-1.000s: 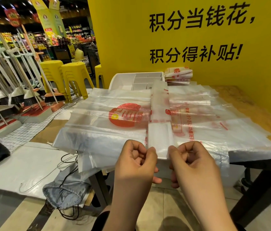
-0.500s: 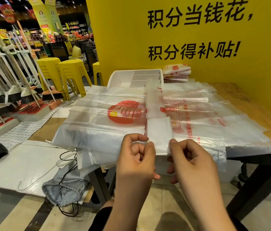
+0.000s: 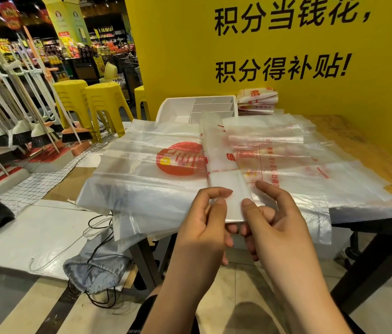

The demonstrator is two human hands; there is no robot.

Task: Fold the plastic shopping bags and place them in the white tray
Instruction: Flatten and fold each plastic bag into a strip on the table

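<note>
A narrow folded strip of translucent plastic bag (image 3: 221,155) runs from the table's near edge toward the white tray (image 3: 178,107). Its near end is doubled over into a white square. My left hand (image 3: 204,218) pinches that end's left edge between thumb and fingers. My right hand (image 3: 272,215) pinches the right edge, thumb on top. Flat unfolded bags (image 3: 142,165) with a red round logo cover the wooden table (image 3: 349,141) under the strip. The tray has several compartments and holds a small white folded piece at its left.
A stack of folded bags (image 3: 256,100) lies against the yellow wall behind the tray. Yellow stools (image 3: 103,102) and brooms (image 3: 33,131) stand to the left. A grey drawstring bag (image 3: 96,271) and cables lie on the floor by the table leg.
The folded near end of the strip has risen slightly, and both hands moved up and closer to it. My thumbs now lie on top of the white square.
</note>
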